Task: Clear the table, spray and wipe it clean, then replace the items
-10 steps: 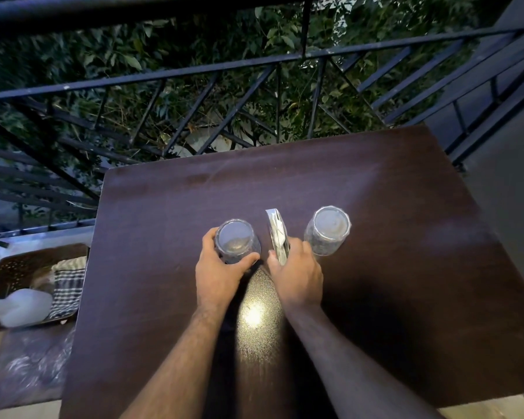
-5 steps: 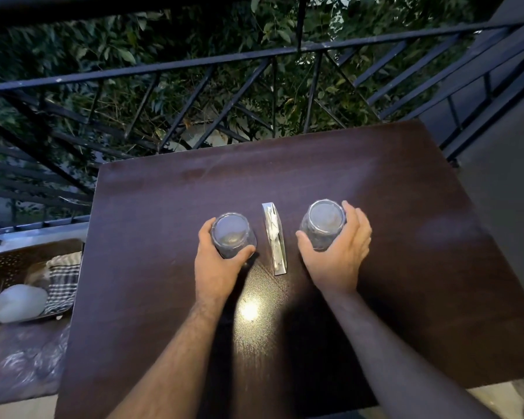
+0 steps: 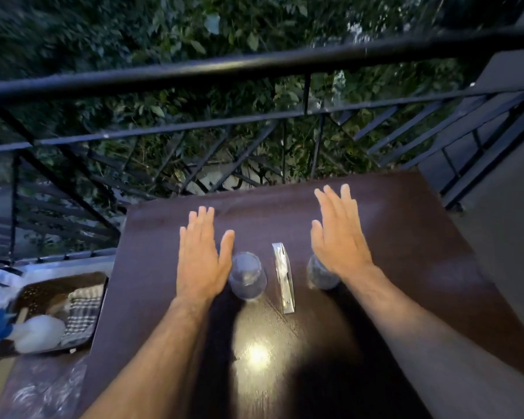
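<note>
Table [image 3: 406, 237] is dark brown wood, sitting right up against a black balcony railing [image 3: 254, 63] with leafy bushes behind it. Three things sit on it in a row near the middle: a clear glass [image 3: 248, 279] on the left, a shiny metal holder [image 3: 283, 278] standing between, and a second glass [image 3: 319, 275] on the right, partly hidden by the wrist. Left hand [image 3: 201, 258] is spread flat, fingers straight, holding nothing, thumb just beside the left glass. Right hand [image 3: 339, 237] is spread wide too, nothing in it, raised over the right glass. Off to the left there's a tray [image 3: 58, 282] with a checked cloth [image 3: 82, 313] and a white spray bottle [image 3: 37, 332]. Whole shot's kinda blurry.
</note>
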Tool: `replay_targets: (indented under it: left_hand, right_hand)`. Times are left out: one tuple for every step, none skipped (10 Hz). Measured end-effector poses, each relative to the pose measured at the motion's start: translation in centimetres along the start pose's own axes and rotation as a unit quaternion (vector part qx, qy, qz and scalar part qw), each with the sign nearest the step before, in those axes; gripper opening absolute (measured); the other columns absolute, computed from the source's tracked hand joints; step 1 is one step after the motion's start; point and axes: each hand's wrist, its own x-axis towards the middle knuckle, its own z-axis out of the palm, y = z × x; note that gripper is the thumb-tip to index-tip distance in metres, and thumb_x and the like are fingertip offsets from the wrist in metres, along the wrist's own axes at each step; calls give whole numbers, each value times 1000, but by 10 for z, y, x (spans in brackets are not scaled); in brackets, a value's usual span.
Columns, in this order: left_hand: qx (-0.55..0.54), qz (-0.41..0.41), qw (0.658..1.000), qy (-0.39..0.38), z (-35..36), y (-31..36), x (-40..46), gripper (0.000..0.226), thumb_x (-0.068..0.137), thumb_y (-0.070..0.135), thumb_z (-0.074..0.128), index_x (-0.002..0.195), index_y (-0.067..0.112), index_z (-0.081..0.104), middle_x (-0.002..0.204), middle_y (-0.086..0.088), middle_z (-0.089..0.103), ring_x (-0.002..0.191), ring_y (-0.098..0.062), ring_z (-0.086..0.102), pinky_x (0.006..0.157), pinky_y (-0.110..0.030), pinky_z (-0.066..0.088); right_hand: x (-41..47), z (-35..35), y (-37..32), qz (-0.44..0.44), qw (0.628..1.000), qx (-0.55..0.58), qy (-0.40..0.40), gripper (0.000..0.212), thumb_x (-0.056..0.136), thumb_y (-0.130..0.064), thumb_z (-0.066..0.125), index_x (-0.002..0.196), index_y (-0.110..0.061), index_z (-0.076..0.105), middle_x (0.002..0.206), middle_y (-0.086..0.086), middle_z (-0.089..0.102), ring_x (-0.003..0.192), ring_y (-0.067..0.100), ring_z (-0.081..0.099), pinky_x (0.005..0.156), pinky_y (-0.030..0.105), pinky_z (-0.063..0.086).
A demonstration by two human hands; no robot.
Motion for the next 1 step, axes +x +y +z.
replay_targets:
  left_hand:
    - [28, 48, 998, 13, -42, 20, 38, 62, 105, 28, 42, 160, 8, 23, 168, -8, 18, 156, -20, 9, 126, -34, 4]
  right_hand:
    - [45, -35, -23, -10, 997, -60, -49, 75, 90, -4, 48, 158, -8, 17, 168, 9, 10, 154, 33, -6, 125, 49, 4]
